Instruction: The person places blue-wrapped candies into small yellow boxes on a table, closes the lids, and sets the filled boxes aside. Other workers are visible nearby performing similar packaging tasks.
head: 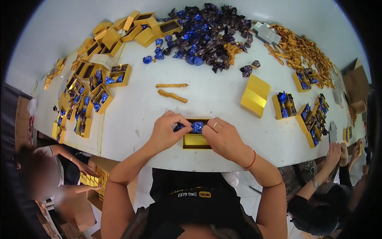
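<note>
A small gold cardboard box (195, 147) with two long compartments lies on the table before me. In its far compartment is a sweet in shiny blue foil (197, 127). My left hand (168, 131) pinches the sweet's left end between thumb and forefinger. At its right end my right hand (225, 136), with a ring on one finger, has its fingers curled down on the foil and over the box's edge; its fingertips are partly hidden. Bare gold shows in the near compartment. Beyond my hands lie a thin gold ribbon strip (172, 85) and a wider gold strip (172, 96).
A shiny gold box piece (255, 94) lies to the right, near several filled boxes (283, 106). More filled boxes (101, 100) stand left. At the back are stacked gold boxes (112, 37), foil-wrapped sweets (206, 35) and gold ribbons (307, 56). People work at both sides.
</note>
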A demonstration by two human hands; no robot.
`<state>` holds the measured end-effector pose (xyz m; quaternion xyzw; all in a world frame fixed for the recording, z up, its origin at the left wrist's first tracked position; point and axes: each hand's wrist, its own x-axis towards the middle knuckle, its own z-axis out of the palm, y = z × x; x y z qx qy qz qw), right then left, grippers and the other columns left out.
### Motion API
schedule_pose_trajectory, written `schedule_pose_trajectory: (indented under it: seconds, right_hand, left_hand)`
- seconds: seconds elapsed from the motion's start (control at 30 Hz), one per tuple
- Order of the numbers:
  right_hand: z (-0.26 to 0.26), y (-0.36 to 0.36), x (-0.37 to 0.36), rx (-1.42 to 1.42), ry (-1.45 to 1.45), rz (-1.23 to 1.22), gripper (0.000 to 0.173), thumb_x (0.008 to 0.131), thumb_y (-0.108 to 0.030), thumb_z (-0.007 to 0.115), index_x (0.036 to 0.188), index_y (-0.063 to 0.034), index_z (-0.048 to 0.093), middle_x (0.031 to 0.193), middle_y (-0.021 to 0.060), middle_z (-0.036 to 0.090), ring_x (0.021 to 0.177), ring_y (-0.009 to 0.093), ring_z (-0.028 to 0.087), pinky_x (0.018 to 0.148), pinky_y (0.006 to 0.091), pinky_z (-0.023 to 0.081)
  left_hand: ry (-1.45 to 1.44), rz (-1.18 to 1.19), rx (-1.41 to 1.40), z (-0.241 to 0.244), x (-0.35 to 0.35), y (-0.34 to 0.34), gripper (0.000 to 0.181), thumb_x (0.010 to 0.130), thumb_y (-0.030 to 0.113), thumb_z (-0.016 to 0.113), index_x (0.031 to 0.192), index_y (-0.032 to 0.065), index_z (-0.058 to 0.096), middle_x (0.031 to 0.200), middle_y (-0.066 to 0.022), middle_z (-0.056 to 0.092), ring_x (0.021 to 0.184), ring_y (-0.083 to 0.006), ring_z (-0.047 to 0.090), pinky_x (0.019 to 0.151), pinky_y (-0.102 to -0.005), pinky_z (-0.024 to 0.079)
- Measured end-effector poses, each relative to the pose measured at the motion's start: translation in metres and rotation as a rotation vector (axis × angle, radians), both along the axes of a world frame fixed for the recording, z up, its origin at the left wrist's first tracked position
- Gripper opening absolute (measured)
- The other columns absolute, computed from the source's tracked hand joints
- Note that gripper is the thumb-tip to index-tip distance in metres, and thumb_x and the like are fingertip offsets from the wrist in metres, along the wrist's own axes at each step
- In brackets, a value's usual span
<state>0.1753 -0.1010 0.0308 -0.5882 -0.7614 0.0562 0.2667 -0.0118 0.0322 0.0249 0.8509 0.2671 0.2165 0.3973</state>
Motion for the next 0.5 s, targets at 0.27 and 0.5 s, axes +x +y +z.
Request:
schedule_pose_trajectory:
  seconds: [0.27, 0.5]
  right_hand:
    - [0.000, -0.002, 0.012, 0.023, -0.015, -0.028, 0.022, 0.072, -0.012, 0.077, 0.091, -0.0064, 0.067, 0.106, 0.0037, 0.061, 0.095, 0.022, 0.057, 0.080, 0.0350, 0.050]
    - [0.010, -0.001, 0.013, 0.029, -0.047, -0.082, 0.018, 0.078, -0.011, 0.072, 0.096, -0.0080, 0.074, 0.127, 0.0089, 0.059, 0.116, 0.026, 0.054, 0.093, 0.0371, 0.045]
  left_hand:
    - [0.175, -0.314, 0.388, 0.020, 0.040, 0.006, 0.008, 0.076, 0.012, 0.076, 0.080, 0.0154, 0.071, 0.072, -0.0011, 0.066, 0.067, -0.0209, 0.058, 0.060, -0.0334, 0.046]
    - [-0.258, -0.064, 1.022, 0.029, 0.190, 0.075, 0.025, 0.081, 0.008, 0.071, 0.106, 0.0113, 0.069, 0.122, -0.0069, 0.062, 0.105, -0.0252, 0.058, 0.081, -0.0383, 0.051]
